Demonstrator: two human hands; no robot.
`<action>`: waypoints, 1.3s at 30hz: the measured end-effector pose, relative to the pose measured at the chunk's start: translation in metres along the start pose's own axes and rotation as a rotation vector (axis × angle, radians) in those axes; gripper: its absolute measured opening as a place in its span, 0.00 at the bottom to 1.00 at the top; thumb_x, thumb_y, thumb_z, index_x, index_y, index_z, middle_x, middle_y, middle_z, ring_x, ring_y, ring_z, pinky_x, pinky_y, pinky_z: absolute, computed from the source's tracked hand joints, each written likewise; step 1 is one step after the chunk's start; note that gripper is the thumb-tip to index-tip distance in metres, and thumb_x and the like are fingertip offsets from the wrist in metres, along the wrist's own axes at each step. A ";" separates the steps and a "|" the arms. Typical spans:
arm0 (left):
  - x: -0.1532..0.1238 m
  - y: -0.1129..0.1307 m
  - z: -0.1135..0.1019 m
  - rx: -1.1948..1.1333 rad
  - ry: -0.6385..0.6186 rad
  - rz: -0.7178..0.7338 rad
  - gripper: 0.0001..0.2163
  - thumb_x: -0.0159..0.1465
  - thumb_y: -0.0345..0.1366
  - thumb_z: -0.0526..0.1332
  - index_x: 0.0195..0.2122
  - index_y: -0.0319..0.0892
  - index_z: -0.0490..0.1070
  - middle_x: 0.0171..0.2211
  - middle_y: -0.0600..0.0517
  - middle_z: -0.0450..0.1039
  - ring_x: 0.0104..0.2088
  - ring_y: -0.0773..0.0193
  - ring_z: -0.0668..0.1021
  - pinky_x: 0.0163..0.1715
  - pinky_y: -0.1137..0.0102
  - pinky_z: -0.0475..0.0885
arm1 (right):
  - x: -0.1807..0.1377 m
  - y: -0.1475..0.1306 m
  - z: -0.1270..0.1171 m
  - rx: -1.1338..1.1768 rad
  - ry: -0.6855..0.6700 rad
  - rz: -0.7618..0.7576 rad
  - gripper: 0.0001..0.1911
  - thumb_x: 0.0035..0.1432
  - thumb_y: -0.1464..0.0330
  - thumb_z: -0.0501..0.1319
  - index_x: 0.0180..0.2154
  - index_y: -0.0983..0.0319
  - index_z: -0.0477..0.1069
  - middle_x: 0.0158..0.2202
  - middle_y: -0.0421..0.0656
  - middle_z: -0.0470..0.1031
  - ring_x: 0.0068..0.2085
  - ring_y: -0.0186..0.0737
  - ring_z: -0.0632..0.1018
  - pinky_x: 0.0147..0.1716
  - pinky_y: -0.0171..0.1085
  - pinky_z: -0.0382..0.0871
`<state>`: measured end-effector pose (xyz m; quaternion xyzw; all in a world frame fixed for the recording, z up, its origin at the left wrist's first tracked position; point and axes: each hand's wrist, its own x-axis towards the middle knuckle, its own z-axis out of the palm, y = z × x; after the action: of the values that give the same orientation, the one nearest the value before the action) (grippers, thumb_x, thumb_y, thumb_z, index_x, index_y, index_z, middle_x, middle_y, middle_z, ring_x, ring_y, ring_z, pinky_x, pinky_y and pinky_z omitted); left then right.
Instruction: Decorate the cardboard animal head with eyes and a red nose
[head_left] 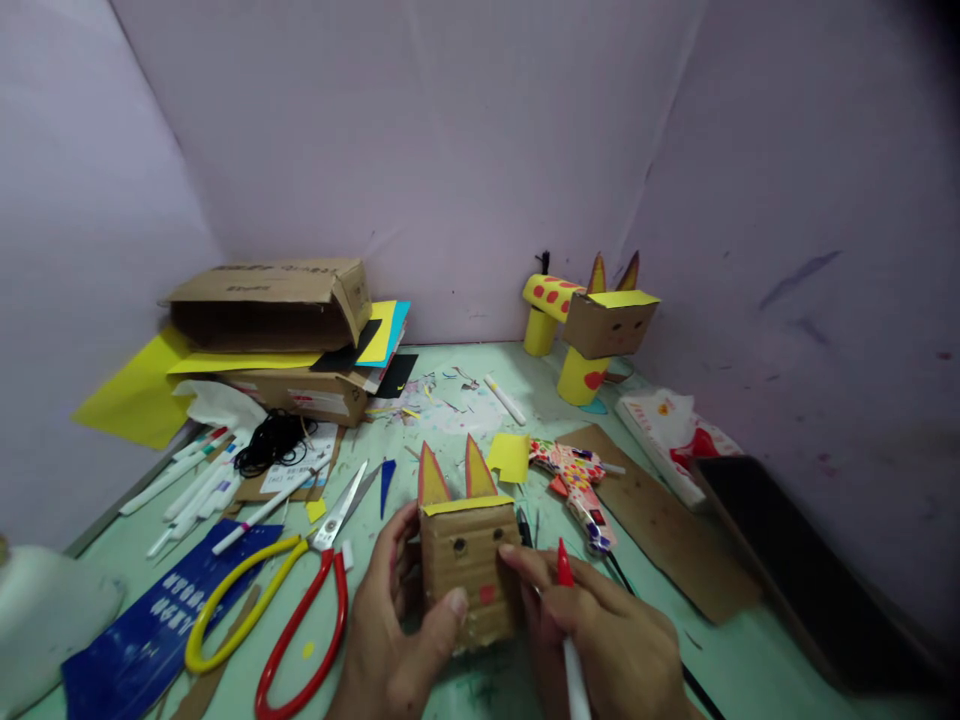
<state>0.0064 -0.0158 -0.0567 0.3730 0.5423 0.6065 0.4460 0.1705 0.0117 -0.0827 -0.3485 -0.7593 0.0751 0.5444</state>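
Observation:
A small cardboard animal head (pixel 467 560) with two pointed yellow-and-orange ears, two dark eyes and a red mouth stands on the green table (pixel 495 385) in front of me. My left hand (pixel 397 630) grips its left side, thumb on the front face. My right hand (pixel 600 640) holds a red-capped white marker (pixel 568 620) between its fingers, with the forefinger touching the head's right side.
Large scissors (pixel 300 600) with red and yellow handles lie to the left. A patterned glue gun (pixel 577 480) and a yellow paper square (pixel 510 456) lie behind the head. A finished cardboard animal (pixel 592 325) stands at the back. Boxes (pixel 277 310), pens (pixel 191 480) and a tissue pack (pixel 671 430) surround.

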 end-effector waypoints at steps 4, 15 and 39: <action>0.000 0.003 0.001 -0.019 0.000 -0.013 0.38 0.49 0.47 0.70 0.58 0.38 0.59 0.55 0.37 0.71 0.56 0.45 0.73 0.48 0.63 0.75 | 0.007 0.000 -0.003 0.036 0.118 0.152 0.10 0.57 0.75 0.62 0.37 0.55 0.65 0.37 0.43 0.84 0.31 0.43 0.84 0.30 0.38 0.80; 0.001 0.008 0.003 0.020 -0.002 -0.016 0.37 0.49 0.47 0.71 0.57 0.40 0.60 0.54 0.41 0.73 0.54 0.48 0.75 0.45 0.66 0.76 | 0.041 -0.002 -0.006 0.451 -0.134 0.664 0.16 0.55 0.68 0.60 0.36 0.54 0.50 0.47 0.49 0.74 0.45 0.47 0.80 0.32 0.45 0.81; -0.002 0.011 0.005 0.075 0.024 -0.008 0.37 0.47 0.47 0.70 0.56 0.40 0.61 0.53 0.41 0.73 0.52 0.48 0.76 0.46 0.65 0.75 | 0.046 -0.005 -0.003 0.489 -0.139 0.731 0.20 0.50 0.67 0.64 0.33 0.54 0.50 0.43 0.45 0.73 0.33 0.39 0.78 0.23 0.36 0.77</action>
<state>0.0100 -0.0158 -0.0453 0.3801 0.5715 0.5883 0.4275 0.1631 0.0355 -0.0431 -0.4492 -0.5808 0.4635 0.4960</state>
